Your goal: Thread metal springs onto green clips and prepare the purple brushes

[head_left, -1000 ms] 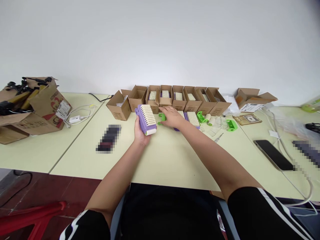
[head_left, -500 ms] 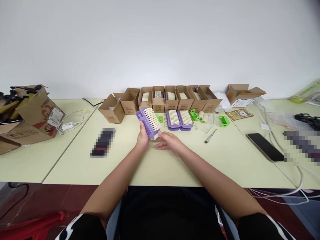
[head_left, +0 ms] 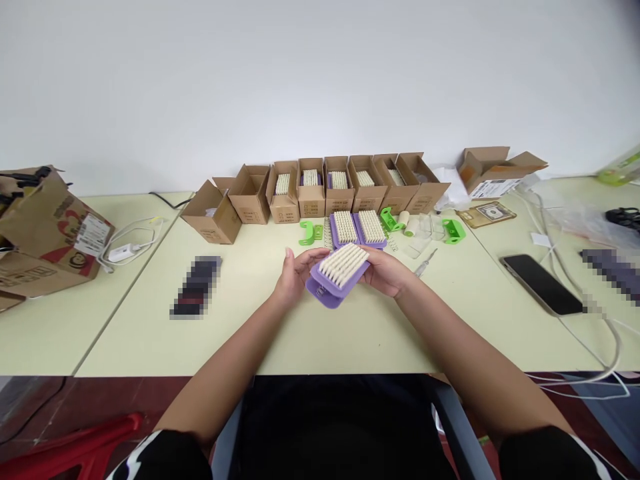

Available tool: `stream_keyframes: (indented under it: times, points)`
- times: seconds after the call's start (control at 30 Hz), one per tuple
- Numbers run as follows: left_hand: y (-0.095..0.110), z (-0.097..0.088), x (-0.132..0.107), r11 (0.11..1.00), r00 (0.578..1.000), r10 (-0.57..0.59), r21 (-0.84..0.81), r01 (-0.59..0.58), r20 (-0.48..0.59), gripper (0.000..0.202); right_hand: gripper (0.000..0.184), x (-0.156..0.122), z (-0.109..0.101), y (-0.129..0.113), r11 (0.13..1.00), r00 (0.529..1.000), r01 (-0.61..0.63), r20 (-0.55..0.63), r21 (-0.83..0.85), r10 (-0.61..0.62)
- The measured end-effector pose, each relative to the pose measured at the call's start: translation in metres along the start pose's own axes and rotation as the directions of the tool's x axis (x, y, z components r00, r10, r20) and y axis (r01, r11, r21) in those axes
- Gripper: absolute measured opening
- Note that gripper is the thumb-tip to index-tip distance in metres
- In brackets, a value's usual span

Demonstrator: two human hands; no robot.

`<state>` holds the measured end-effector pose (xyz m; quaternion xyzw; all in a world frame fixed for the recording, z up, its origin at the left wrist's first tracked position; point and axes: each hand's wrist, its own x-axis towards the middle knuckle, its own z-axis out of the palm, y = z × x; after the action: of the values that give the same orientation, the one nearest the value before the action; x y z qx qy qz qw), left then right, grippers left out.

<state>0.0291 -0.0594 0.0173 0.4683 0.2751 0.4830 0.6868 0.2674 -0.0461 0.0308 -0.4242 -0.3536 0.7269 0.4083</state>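
A purple brush point(head_left: 341, 275) with rows of cream bristles is held above the table, tilted, its lower purple plate jutting out toward me with a small spring between the layers. My right hand point(head_left: 387, 270) grips its right end. On the other side, my left hand point(head_left: 294, 275) is open, thumb raised and fingers stretched behind the brush; whether they touch it I cannot tell. Just beyond lie two similar purple brushes point(head_left: 358, 228), bristles up. Left of these are a green curved part point(head_left: 307, 233), a small green plate point(head_left: 319, 232) and springs point(head_left: 327, 233).
Small cardboard boxes point(head_left: 313, 208) line the wall, several with bristled pieces inside. To the right lie green brackets point(head_left: 453, 231), a cream roller point(head_left: 403, 219), clear plastic pieces point(head_left: 419, 247), a screwdriver point(head_left: 425, 263) and a phone point(head_left: 543, 283). A large carton point(head_left: 60, 233) stands left.
The brush has turned and moved right and down, its bristles now facing up. My right hand now grips its end, while my left hand has loosened its hold. The green curved part is now uncovered.
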Motion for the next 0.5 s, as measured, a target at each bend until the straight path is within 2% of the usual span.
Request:
stream_keyframes:
  times: [0.13, 0.27, 0.4, 0.5]
  points:
    - [0.001, 0.007, 0.002, 0.979, 0.979, -0.204, -0.002, 0.204, 0.000, 0.063, 0.043, -0.008, 0.005, -0.001, 0.989, 0.996, 0.087, -0.002, -0.122, -0.088]
    - [0.000, 0.011, -0.002, 0.937, 0.942, -0.336, 0.107, 0.333, 0.008, 0.054, 0.044, -0.013, 0.016, 0.002, 0.983, 0.993, 0.115, 0.033, -0.140, -0.111]
    - [0.004, 0.014, -0.006, 0.921, 0.937, -0.350, 0.181, 0.344, 0.001, 0.046, 0.040, -0.018, 0.020, 0.002, 0.994, 0.999, 0.012, 0.039, -0.111, -0.008]
    - [0.008, 0.015, -0.007, 0.941, 0.965, -0.260, 0.230, 0.248, 0.023, 0.044, 0.040, -0.021, 0.020, 0.000, 0.990, 0.999, -0.027, 0.035, -0.141, 0.033]
